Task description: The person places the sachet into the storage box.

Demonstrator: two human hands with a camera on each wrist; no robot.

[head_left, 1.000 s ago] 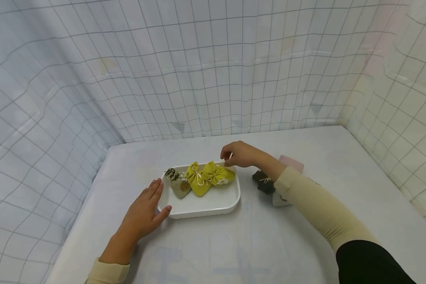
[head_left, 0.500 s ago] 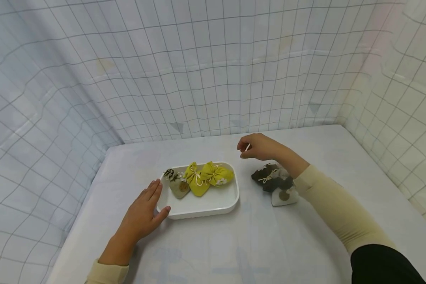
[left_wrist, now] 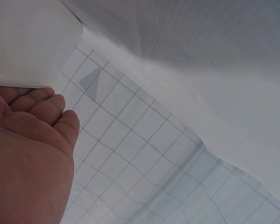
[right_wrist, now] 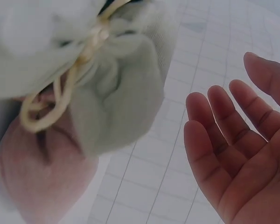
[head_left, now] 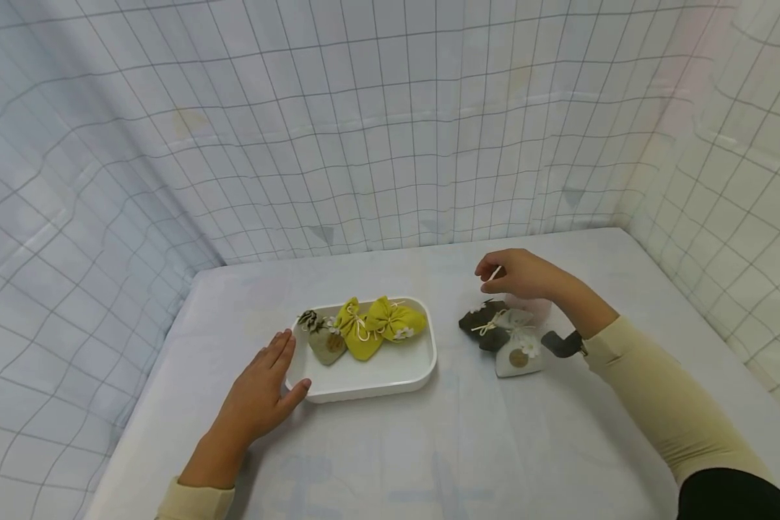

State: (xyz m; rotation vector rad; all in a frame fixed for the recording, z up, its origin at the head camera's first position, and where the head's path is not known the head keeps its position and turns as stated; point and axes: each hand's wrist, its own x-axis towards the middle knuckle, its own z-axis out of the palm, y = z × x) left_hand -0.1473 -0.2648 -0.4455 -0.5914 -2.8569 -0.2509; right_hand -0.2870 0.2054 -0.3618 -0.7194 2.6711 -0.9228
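Observation:
My left hand (head_left: 253, 397) rests along the left end of a white tray (head_left: 377, 379), fingers straight against its side and thumb by the near corner. In the left wrist view those fingertips meet the tray's wall (left_wrist: 32, 51). Inside the tray lie a grey-green drawstring pouch (head_left: 328, 348) and two yellow pouches (head_left: 364, 345), tied with cords. My right hand (head_left: 526, 274) hovers above another group, its fingers loosely bent and holding nothing. Below it are a dark pouch (head_left: 481, 323), a whitish pouch (head_left: 518, 357) and a pink pouch (right_wrist: 51, 172), mostly hidden by the hand in the head view.
A white cloth covers the table (head_left: 377, 462). Grid-patterned curtains (head_left: 377, 130) hang behind it and along both sides. A dark strap (head_left: 562, 344) with a device sits at the right wrist.
My right hand has moved away from the tray's yellow pouches, rightward to above the other pouches, which are now more exposed. My left hand stays at the tray.

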